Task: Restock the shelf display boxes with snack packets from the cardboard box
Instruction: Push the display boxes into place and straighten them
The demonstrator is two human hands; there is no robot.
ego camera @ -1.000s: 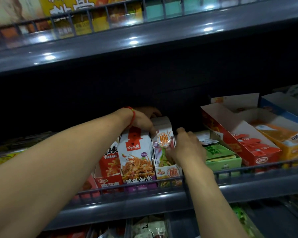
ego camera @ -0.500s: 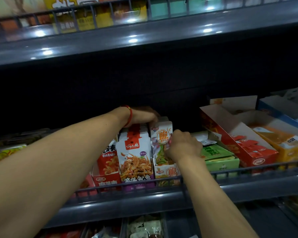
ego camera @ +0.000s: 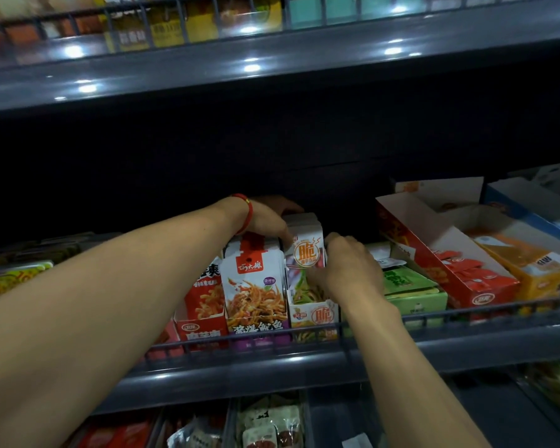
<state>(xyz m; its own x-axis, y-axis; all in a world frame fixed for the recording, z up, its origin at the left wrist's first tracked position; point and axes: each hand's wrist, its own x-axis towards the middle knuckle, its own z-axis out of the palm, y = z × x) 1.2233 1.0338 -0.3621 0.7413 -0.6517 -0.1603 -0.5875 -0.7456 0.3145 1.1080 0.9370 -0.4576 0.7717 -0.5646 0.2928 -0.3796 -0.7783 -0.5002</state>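
On the grey metal shelf [ego camera: 272, 360] with its wire front rail, left of the narrow white display box with orange lettering [ego camera: 314, 316], stand a red-and-white snack box [ego camera: 204, 305] and a white-and-purple box picturing shredded squid [ego camera: 256, 295]. The left hand [ego camera: 265, 218], a red cord at its wrist, reaches over that squid box, fingers curled onto the top rear of the stack of white packets [ego camera: 304, 244] standing in the narrow box. The right hand [ego camera: 346, 270] pinches the stack's right front edge with bent fingers; right of the narrow box lie a green box [ego camera: 411, 289] and a long red open box [ego camera: 450, 263].
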